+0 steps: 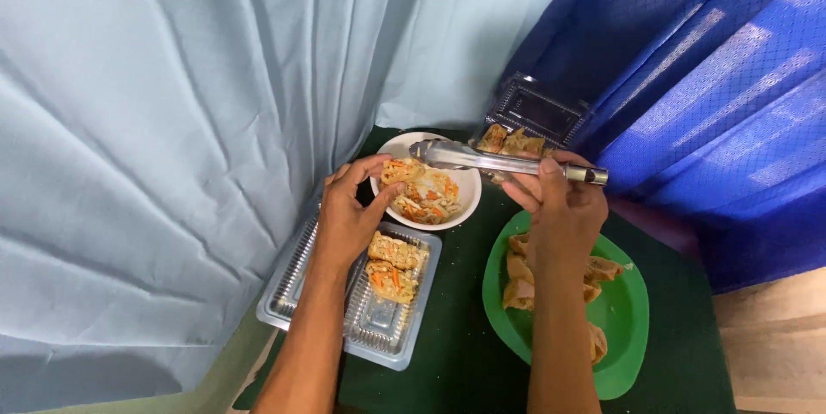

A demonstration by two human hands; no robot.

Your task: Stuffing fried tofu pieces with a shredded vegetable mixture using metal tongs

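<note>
- Landmark: one white bowl (465,196) on the dark green table (456,336), part-filled with shredded filling (433,201), pale with orange carrot strips.
- My left hand (348,218) is clamped on one stuffed piece (401,172), thumb and fingers pinching it just over the bowl's near-left rim. The piece is golden-brown, with filling showing at its open side.
- My right hand (559,207) is closed around one pair of metal tongs (508,161), held level across the bowl's far rim; I cannot tell whether their tips are apart.
- One clear plastic tray (379,328), touching the bowl's near side, holds two stuffed pieces (394,268).
- One green plate (624,319), right of the bowl, carries several plain brown pieces (519,281); exact count hidden by my arm.
- One second clear tray (538,113), lid open, behind the bowl.
</note>
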